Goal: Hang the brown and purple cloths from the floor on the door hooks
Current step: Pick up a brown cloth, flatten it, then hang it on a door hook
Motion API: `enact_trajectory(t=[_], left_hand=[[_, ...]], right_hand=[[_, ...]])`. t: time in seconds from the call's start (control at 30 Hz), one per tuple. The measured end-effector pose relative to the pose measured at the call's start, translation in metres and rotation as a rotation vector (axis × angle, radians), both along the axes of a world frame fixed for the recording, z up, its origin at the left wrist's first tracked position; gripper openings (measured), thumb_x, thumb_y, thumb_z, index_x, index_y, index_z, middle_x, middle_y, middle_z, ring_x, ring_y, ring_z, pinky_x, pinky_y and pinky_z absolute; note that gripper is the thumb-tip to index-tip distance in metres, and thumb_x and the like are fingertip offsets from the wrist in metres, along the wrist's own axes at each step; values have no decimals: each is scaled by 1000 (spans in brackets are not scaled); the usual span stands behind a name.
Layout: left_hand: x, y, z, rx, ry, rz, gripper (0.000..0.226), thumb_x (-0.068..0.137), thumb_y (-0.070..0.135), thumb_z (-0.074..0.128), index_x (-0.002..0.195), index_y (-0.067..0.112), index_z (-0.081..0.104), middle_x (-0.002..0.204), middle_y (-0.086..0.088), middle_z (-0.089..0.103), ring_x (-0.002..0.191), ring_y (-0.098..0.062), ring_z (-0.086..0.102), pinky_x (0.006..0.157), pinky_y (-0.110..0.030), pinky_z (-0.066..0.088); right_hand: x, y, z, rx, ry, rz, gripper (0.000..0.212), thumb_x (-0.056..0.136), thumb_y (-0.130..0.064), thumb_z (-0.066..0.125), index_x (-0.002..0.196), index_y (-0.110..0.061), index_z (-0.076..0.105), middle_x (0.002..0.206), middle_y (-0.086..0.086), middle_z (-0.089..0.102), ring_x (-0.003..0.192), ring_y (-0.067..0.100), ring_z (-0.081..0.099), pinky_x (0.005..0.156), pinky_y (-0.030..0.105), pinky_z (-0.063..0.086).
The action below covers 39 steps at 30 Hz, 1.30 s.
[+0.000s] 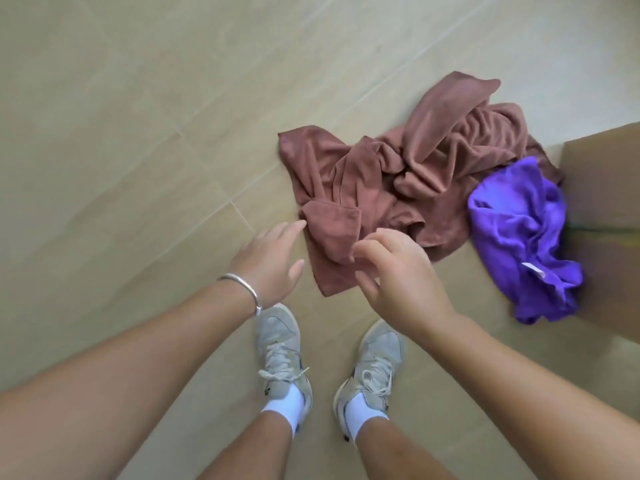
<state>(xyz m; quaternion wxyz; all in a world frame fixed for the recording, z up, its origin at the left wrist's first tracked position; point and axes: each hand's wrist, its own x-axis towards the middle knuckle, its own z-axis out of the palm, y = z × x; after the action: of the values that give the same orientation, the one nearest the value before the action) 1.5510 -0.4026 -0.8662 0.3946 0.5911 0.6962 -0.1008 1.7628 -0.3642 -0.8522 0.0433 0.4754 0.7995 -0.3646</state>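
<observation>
Brown cloth [408, 168] lies crumpled on the tiled floor [138, 133], spread in loose folds just ahead of the person's feet. One purple cloth [519, 237] sits bunched at its right edge, touching it and lying against a brown panel [602, 202] that may be the door; no hooks are in view.

Both hands reach down toward the brown cloth's near corner. Left hand [270, 261] is spread, fingers [294, 226] straight, tips just beside the folded corner and not clearly touching it. Right hand [398, 275] hovers over the same corner with fingers loosely curled and thumb apart, as if shaped for a pinch; it holds nothing yet, though whether the fingertips brush the fabric is hard to tell.

By my reading, this is the very first step: picking up the brown cloth, with neither cloth lifted or hung. The next move calls for closing the fingers on the near edge and lifting so the cloth falls open rather than dragging the purple one along, since the two overlap.

Counted: two cloths, one brown and one purple; two hands; one silver bangle [242, 289] on the left wrist; two grey shoes [284, 351] with white socks.
</observation>
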Motion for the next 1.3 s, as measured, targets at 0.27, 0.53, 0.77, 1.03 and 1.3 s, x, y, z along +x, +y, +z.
enact_trajectory(t=[0.27, 0.53, 0.77, 1.03, 1.3], left_hand=[[-11, 49, -129, 111, -66, -120, 68, 90, 35, 59, 148, 18, 28, 148, -3, 37, 133, -25, 37, 107, -39, 34], [-20, 104, -186, 106, -163, -285, 19, 80, 40, 70, 95, 35, 60, 72, 15, 58, 78, -12, 59, 63, -26, 37], [-51, 161, -171, -23, -668, 2, 10, 82, 35, 70, 77, 27, 67, 63, 4, 64, 55, -24, 61, 53, -36, 54], [-70, 173, -168, -41, -729, 28, 14, 79, 36, 73, 84, 24, 69, 91, -8, 71, 86, -38, 66, 80, -51, 53], [-105, 151, -209, 286, -256, -189, 27, 76, 17, 74, 90, 33, 57, 88, 16, 61, 84, -8, 58, 80, -36, 49]], right_hand=[[-14, 44, -126, 56, -140, 167, 53, 79, -26, 66, 128, -16, 49, 122, 8, 54, 110, 33, 52, 84, 42, 47], [-34, 97, -193, -3, -30, 247, 43, 77, -29, 70, 115, -26, 51, 96, -5, 63, 93, 21, 59, 73, 33, 46], [-42, 166, -170, -44, 296, 113, 12, 79, -17, 68, 80, -27, 62, 63, -11, 60, 58, 0, 55, 57, 11, 39], [-63, 205, -156, -131, 539, -142, 6, 84, -8, 60, 86, -13, 57, 72, 0, 58, 64, 17, 51, 61, 37, 43], [-23, 224, -173, 59, 153, -38, 15, 78, -13, 61, 78, -28, 63, 56, -8, 58, 51, 3, 48, 50, 16, 39]])
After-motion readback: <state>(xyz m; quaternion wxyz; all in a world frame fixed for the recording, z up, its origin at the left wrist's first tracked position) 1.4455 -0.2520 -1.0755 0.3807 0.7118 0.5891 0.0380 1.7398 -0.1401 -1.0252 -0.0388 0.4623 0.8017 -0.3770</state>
